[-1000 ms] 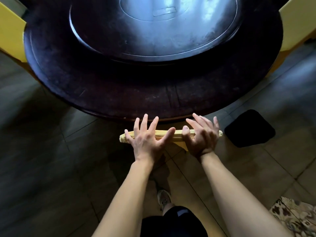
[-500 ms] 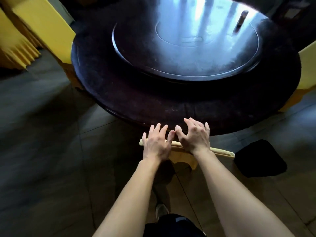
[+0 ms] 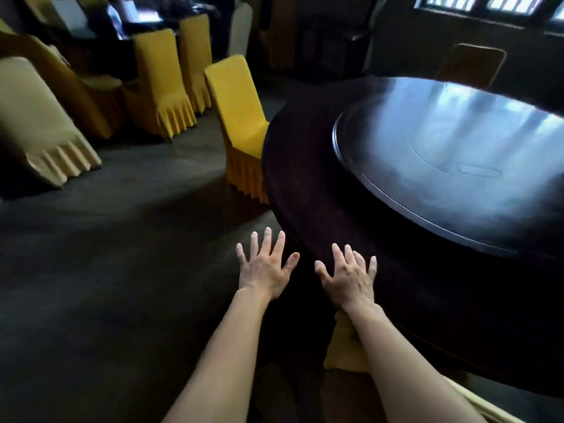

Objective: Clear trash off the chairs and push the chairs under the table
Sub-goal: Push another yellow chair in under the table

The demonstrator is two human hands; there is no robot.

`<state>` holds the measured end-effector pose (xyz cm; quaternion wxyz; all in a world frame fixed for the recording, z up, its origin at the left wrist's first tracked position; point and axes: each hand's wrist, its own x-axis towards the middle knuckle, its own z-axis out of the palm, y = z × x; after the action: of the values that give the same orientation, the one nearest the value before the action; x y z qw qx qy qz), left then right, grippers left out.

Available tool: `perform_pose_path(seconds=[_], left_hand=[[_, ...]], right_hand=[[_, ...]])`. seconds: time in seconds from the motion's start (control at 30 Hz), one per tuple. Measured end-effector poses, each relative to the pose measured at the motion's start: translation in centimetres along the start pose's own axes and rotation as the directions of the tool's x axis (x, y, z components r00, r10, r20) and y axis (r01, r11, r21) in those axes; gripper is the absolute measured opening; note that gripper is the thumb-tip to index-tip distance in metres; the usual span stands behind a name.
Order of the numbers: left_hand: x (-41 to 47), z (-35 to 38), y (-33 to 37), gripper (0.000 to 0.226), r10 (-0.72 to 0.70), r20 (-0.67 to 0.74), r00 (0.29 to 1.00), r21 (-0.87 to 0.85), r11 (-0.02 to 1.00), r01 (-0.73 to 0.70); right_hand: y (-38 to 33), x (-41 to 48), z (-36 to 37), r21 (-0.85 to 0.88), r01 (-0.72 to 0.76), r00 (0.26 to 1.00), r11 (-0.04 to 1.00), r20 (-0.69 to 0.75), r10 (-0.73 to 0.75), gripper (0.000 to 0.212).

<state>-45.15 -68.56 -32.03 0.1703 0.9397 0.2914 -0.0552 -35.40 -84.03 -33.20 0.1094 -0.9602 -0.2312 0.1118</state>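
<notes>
1. Hands float side by side with a gap between them. The left hand [image 3: 264, 270] and the right hand [image 3: 351, 279] both have their fingers spread straight and grip nothing.
2. The right hand lies over the near rim of the dark round table [image 3: 305, 178]; whether it touches the wood cannot be told. The left hand sits just left of that rim, above the floor [image 3: 122, 239].
3. Under the right wrist and forearm, a yellow-covered chair [image 3: 343, 346] shows only as a patch of cloth, tucked beneath the table's edge.
4. Well ahead of the left hand, a second yellow chair [image 3: 238, 111] stands upright against the table's rim, its pleated skirt reaching the floor.
5. Farther ahead and to the left of the left hand, a row of yellow chairs [image 3: 158, 80] stands apart from the table. A beige-covered chair [image 3: 33, 117] sits at the far left, blurred.
6. Ahead and to the right of the right hand, a glossy turntable [image 3: 457, 141] rests on the table and reflects pale light.
</notes>
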Motion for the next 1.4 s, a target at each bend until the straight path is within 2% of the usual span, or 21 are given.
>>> perform_pose_path(seconds=[0.23,0.5,0.8,1.1,1.4], left_hand=[[8.0,-8.4,-12.6,0.077,-0.067,-0.054,0.996,0.049,0.996,0.069],[18.1,-15.0,-20.8,0.079,-0.110,-0.119,0.987,0.041,0.992,0.116],[32.2,-17.3,-25.6,0.078,-0.171,-0.097,0.980,0.071,0.981,0.179],[47.9,-22.5,-26.5,0.076,-0.269,-0.108,0.957,-0.010,0.963,0.270],[59.2,-25.7,-31.3,0.076,-0.327,-0.104,0.939,-0.013,0.945,0.327]], right_hand=[[-14.5,8.1,-0.1,-0.007,0.054,0.998,0.998,-0.035,-0.055,0.083],[-25.0,18.4,-0.8,-0.016,0.093,0.994,0.996,-0.048,-0.094,0.089],[-30.3,35.1,-0.4,-0.045,0.154,0.986,0.987,-0.058,-0.156,0.090],[-36.9,53.3,-3.3,-0.007,0.203,0.978,0.979,-0.050,-0.203,0.090],[-43.4,64.9,-3.0,-0.046,0.244,0.970,0.969,0.022,-0.243,0.087]])
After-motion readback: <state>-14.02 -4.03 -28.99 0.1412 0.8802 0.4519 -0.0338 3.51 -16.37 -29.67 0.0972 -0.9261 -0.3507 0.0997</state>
